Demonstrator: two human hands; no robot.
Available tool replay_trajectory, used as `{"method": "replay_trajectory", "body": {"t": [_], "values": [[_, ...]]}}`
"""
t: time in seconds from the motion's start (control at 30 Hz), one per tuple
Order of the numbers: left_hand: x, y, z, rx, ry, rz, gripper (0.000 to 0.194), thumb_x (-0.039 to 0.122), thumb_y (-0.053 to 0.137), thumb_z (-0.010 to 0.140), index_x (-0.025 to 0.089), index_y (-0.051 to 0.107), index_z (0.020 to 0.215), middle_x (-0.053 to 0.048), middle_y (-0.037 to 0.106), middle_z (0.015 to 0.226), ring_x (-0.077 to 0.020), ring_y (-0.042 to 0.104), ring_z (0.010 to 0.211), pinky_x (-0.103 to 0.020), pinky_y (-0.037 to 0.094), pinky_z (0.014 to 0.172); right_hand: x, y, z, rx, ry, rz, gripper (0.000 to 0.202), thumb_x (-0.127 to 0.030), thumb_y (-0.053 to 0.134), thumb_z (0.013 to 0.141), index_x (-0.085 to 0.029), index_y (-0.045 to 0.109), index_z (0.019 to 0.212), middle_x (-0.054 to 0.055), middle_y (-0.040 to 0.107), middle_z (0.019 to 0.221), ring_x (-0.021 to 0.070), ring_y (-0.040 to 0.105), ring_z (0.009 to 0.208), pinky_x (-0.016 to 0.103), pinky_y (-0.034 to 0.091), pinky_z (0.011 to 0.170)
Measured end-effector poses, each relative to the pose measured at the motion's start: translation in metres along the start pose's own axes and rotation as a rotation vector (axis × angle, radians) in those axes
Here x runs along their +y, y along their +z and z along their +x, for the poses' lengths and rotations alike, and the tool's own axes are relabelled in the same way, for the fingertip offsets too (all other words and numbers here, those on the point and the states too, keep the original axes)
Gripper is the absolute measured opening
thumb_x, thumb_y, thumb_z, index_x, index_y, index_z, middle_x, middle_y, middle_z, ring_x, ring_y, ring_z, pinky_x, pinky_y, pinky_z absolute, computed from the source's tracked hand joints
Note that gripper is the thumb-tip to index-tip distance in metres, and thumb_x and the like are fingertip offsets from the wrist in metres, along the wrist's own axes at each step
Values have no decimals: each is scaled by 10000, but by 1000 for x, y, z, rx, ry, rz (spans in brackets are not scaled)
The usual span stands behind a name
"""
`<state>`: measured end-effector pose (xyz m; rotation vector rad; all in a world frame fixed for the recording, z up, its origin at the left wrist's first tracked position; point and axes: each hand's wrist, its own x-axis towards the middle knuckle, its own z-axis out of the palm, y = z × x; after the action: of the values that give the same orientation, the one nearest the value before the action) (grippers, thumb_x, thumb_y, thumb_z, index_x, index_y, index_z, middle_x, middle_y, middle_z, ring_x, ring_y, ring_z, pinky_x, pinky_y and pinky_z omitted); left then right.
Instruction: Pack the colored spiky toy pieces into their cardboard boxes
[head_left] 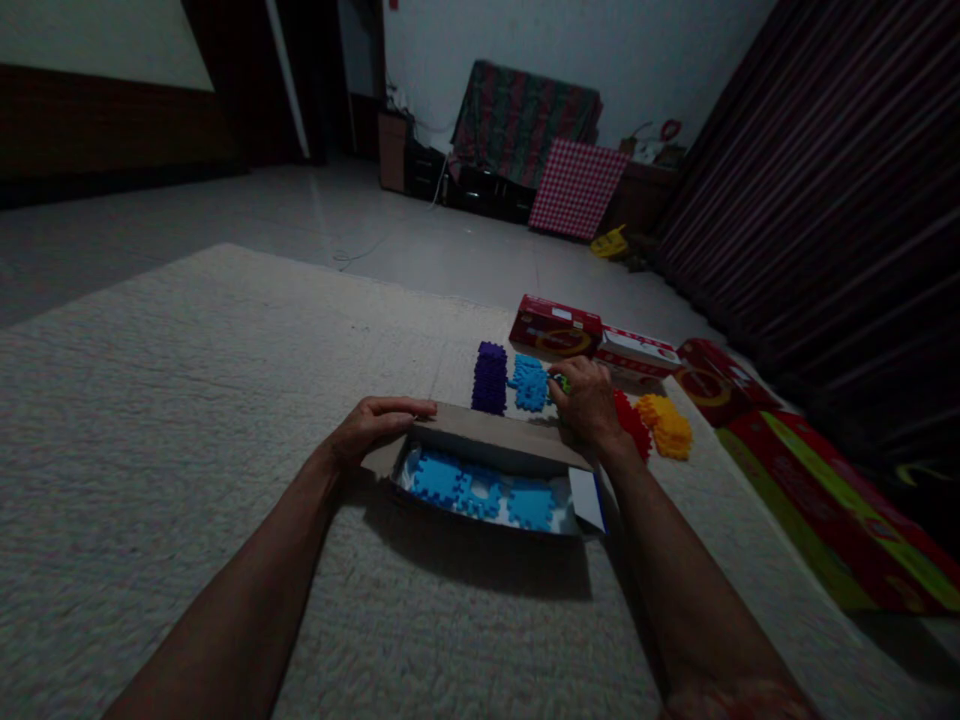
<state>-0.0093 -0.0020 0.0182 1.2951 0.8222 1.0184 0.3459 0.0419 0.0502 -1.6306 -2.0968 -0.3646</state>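
An open cardboard box (495, 428) lies on the pale mat, with light blue notched pieces (531, 505) inside on white lining. My left hand (382, 425) rests at the box's back left corner, closed on its raised flap. Beyond the box, my right hand (589, 400) is closed on green pieces, which its fingers mostly hide. Left of that hand stand a blue stack (530, 383) and a purple stack (490, 378) of notched pieces. To its right are red pieces (632, 425), partly behind my wrist, and a yellow-orange stack (665, 427).
Red boxes (555, 325) and a red-and-white box (639, 352) stand behind the stacks. A long red and green carton (840, 510) lies at the right, near a dark striped curtain (810, 200). Cloth-covered furniture (525, 120) is at the far wall.
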Motion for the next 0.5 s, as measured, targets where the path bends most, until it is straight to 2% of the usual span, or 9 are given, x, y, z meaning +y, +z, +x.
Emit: {"method": "replay_trajectory", "body": {"t": [0.13, 0.23, 0.37, 0.5], "values": [[4, -1, -3, 16, -26, 13, 260, 312, 808, 677, 219, 839, 918, -121, 763, 1195, -358, 592, 1297, -551, 356, 1156, 5, -17, 0, 142, 32, 98, 142, -233, 592, 866, -194, 721, 911, 110, 733, 946, 280, 643, 916, 420, 442, 856], [6, -5, -3, -9, -35, 17, 256, 310, 816, 686, 224, 838, 926, -121, 748, 1226, -355, 579, 1315, -553, 332, 1173, -1, -38, -7, 218, 6, 205, 138, -276, 603, 861, -200, 714, 893, 95, 737, 912, 263, 664, 863, 396, 485, 806], [14, -14, -2, -98, 34, 164, 253, 331, 812, 731, 226, 835, 959, -125, 772, 1166, -341, 572, 1326, -534, 338, 1173, -26, -69, -26, 237, -55, 295, 122, -298, 616, 869, -216, 703, 893, 77, 744, 917, 257, 681, 876, 394, 502, 810], [25, -13, 1, -196, 140, 348, 210, 338, 768, 795, 264, 833, 981, -99, 787, 1133, -301, 597, 1303, -498, 369, 1160, -57, -85, -46, 176, -120, 333, 108, -278, 617, 876, -219, 696, 918, 76, 743, 929, 259, 681, 890, 393, 497, 805]]}}
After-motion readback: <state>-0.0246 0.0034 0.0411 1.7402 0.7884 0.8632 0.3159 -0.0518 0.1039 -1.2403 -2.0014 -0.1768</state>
